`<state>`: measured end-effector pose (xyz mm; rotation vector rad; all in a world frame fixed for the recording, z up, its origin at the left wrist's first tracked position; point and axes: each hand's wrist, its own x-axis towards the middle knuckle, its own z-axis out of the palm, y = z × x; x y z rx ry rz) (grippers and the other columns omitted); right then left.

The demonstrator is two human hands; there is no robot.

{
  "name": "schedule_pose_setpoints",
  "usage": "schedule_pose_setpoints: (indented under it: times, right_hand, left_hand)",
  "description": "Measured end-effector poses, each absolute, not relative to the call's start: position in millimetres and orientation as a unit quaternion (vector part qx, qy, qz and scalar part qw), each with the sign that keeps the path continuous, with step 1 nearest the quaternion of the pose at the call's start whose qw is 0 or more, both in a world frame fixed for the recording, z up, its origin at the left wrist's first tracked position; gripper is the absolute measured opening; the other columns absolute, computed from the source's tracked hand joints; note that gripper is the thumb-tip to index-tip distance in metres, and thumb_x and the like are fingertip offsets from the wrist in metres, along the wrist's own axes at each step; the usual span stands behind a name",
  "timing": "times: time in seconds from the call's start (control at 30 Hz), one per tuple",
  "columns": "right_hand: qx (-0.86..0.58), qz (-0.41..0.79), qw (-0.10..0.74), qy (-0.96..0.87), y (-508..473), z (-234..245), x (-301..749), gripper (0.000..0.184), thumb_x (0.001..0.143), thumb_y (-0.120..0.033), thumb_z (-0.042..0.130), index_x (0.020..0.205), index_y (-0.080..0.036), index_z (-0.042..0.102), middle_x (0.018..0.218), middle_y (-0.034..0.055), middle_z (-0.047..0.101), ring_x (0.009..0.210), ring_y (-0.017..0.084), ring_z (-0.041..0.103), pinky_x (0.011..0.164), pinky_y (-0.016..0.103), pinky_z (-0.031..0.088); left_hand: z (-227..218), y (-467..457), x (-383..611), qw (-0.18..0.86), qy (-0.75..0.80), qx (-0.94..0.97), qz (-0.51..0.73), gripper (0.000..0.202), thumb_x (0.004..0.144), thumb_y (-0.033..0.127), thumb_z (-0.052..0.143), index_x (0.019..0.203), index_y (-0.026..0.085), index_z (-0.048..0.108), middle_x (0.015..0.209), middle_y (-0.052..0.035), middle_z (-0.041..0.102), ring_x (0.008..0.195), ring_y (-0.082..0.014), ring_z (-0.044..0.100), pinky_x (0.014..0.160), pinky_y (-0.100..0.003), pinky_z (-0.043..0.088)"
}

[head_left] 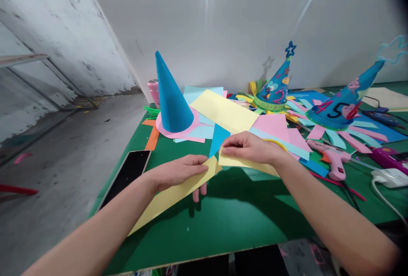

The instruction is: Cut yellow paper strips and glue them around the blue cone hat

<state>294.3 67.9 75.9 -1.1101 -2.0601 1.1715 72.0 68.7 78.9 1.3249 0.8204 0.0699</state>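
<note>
My left hand point(188, 172) pinches a long yellow paper strip point(159, 208) near its upper end, thumb above and fingertips showing below. The strip slants down toward the table's front left. My right hand point(244, 146) is closed on a second yellow paper piece point(236, 162), which runs back under my right wrist. The two pieces nearly meet between my hands; I cannot tell whether they touch. Just beyond stands a plain blue paper cone point(174, 101) on a pink paper ring point(196, 118). A yellow paper sheet point(228, 110) lies behind my right hand.
A phone point(127, 174) lies at the left edge of the green table point(248, 225). To the right are two decorated party hats point(274, 89), a pink glue gun point(334, 159) and a white charger point(390, 177) with its cable. A white panel point(223, 38) stands behind the table.
</note>
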Motion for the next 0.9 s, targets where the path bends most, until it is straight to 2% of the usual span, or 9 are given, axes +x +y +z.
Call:
schedule_pose_setpoints:
  times: [0.13, 0.3, 0.5, 0.7, 0.9]
  right_hand:
    - [-0.407, 0.412, 0.186, -0.794, 59.1, 80.8, 291.9, 0.032, 0.070, -0.044, 0.061, 0.092, -0.022, 0.064, 0.060, -0.0025, 0.057, 0.051, 0.010, 0.049, 0.042, 0.020, 0.032]
    - [-0.405, 0.376, 0.160, -0.818, 52.3, 81.6, 286.1, 0.034, 0.068, -0.041, 0.064, 0.099, -0.025, 0.062, 0.062, -0.0039, 0.058, 0.052, 0.010, 0.051, 0.042, 0.019, 0.032]
    - [-0.382, 0.342, 0.144, -0.846, 44.3, 84.6, 285.7, 0.043, 0.069, -0.045, 0.063, 0.108, -0.026, 0.057, 0.063, -0.0056, 0.056, 0.055, 0.009, 0.050, 0.047, 0.019, 0.035]
    - [-0.360, 0.373, 0.124, -0.846, 37.0, 88.0, 285.1, 0.046, 0.069, -0.043, 0.065, 0.112, -0.029, 0.054, 0.063, -0.0072, 0.053, 0.055, 0.008, 0.048, 0.046, 0.018, 0.033]
    - [-0.360, 0.372, 0.121, -0.847, 32.8, 92.6, 282.6, 0.046, 0.071, -0.044, 0.063, 0.112, -0.027, 0.055, 0.062, -0.0066, 0.053, 0.054, 0.008, 0.048, 0.046, 0.019, 0.032]
  left_hand:
    - [81.3, 65.1, 77.5, 0.717, 0.358, 0.597, -0.013, 0.017, 0.075, 0.036, 0.054, 0.077, 0.021, 0.060, 0.067, -0.0054, 0.067, 0.049, -0.0201, 0.061, 0.049, -0.027, 0.040]
    - [82.7, 61.4, 84.3, 0.727, 0.330, 0.600, -0.041, 0.009, 0.075, 0.030, 0.057, 0.077, 0.021, 0.060, 0.062, -0.0007, 0.065, 0.046, -0.0170, 0.060, 0.052, -0.026, 0.041]
    - [71.8, 65.5, 81.2, 0.738, 0.260, 0.616, -0.093, 0.022, 0.082, 0.041, 0.049, 0.078, 0.020, 0.048, 0.059, 0.0021, 0.063, 0.044, -0.0126, 0.058, 0.055, -0.025, 0.043]
    - [72.5, 64.6, 81.0, 0.749, 0.244, 0.606, -0.109, 0.024, 0.084, 0.042, 0.046, 0.081, 0.020, 0.053, 0.055, 0.0019, 0.063, 0.045, -0.0123, 0.058, 0.053, -0.024, 0.044]
    - [75.7, 61.3, 80.6, 0.748, 0.252, 0.602, -0.119, 0.025, 0.084, 0.042, 0.046, 0.083, 0.020, 0.059, 0.055, 0.0011, 0.064, 0.046, -0.0126, 0.059, 0.051, -0.023, 0.045]
